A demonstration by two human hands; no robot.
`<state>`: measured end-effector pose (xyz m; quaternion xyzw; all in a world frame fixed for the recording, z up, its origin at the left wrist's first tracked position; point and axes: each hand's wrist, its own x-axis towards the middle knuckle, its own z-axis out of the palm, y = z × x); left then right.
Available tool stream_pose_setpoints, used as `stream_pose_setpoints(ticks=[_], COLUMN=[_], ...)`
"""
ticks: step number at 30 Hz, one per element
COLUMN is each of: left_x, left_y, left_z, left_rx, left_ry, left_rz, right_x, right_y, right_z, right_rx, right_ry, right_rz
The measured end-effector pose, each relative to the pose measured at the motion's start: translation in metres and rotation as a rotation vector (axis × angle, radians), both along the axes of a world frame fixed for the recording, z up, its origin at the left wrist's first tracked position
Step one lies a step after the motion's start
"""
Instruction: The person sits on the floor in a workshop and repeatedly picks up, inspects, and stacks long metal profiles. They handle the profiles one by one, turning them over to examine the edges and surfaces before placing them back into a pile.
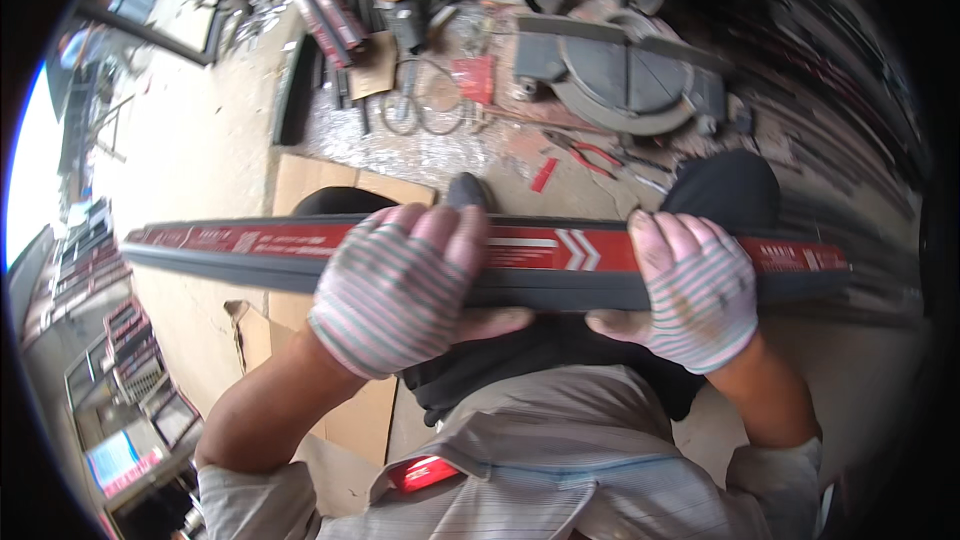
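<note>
A long dark grey profile bar (560, 290) with a red printed film strip along its face lies crosswise in front of my body, above my lap. My left hand (400, 280), in a striped fingerless glove, grips it left of its middle, fingers over the far edge and thumb beneath the near edge. My right hand (700, 285), gloved the same way, holds it right of the middle with a like grip. Bare fingertips show on both hands. The bar's right end is smeared by motion.
Beyond my knees stands a grey mitre saw (620, 75). Red-handled pliers (585, 152) and scissors (403, 100) lie on the floor before it. Flattened cardboard (350, 410) is at my left. Red-and-dark profiles (315, 0) lie at the far left, with more stacked along the right.
</note>
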<state>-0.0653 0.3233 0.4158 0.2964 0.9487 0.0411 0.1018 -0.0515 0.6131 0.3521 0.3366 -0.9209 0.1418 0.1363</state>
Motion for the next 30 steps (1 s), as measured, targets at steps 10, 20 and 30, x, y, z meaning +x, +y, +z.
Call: stream_pose_setpoints(ticks=[10, 20, 30], left_x=[-0.003, 0.007, 0.013], left_y=[-0.076, -0.204, -0.208], left_z=[0.014, 0.026, 0.009], left_rx=[0.033, -0.019, 0.045], left_ry=[0.015, 0.156, 0.359], left_rz=[-0.039, 0.073, 0.045], right_x=[0.006, 0.014, 0.012], right_y=[0.007, 0.014, 0.031], right_z=[-0.002, -0.011, -0.028], right_rx=[0.141, 0.161, 0.162], right_ry=[-0.07, -0.123, 0.053], right_rz=[0.024, -0.056, 0.042])
